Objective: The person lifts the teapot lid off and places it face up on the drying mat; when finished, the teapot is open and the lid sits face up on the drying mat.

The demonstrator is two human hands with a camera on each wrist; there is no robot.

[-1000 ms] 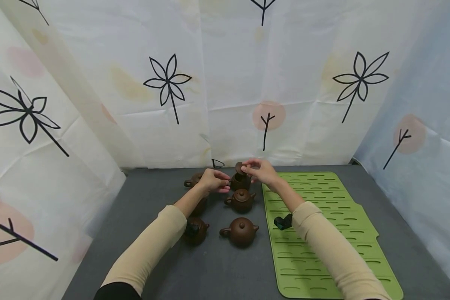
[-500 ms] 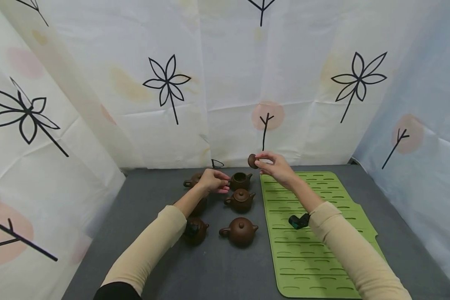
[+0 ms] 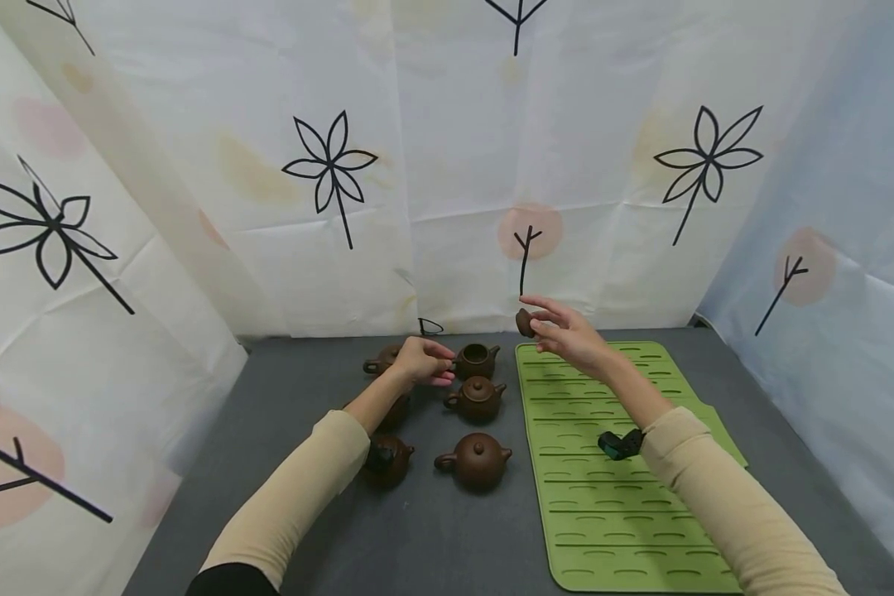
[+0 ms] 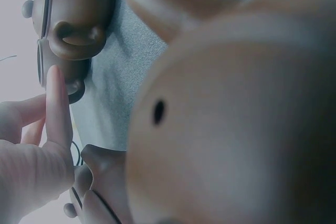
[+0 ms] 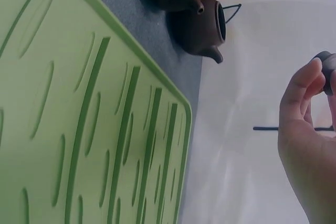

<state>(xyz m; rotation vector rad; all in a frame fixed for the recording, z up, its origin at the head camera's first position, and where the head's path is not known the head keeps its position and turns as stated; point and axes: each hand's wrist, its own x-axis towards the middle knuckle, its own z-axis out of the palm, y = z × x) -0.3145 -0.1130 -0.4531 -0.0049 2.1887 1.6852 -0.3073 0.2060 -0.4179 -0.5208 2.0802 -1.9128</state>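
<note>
At the back of the table stands a brown teapot [image 3: 478,362] without its lid, its dark mouth showing. My left hand [image 3: 423,362] is at its handle, thumb and fingertips seeming to pinch it; the fingers partly hide the contact. In the left wrist view the thumb [image 4: 58,106] lies across this pot's side. Above the far left corner of the green ridged mat [image 3: 603,497], my right hand [image 3: 572,337] holds the small brown lid [image 3: 525,323] between thumb and fingers. The lid [image 5: 328,72] is cut off by the edge of the right wrist view.
In front of the lidless pot stand a lidded teapot [image 3: 477,400] and a rounder teapot [image 3: 480,463]. More teapots form a left column, including a front one [image 3: 389,462] and a back one [image 3: 384,359], partly behind my left arm. A patterned cloth [image 3: 454,265] hangs behind.
My right hand has lifted the lid off the teapot and carried it right, over the mat's far edge; the lid has turned in its fingers. My left hand has stayed at the handle.
</note>
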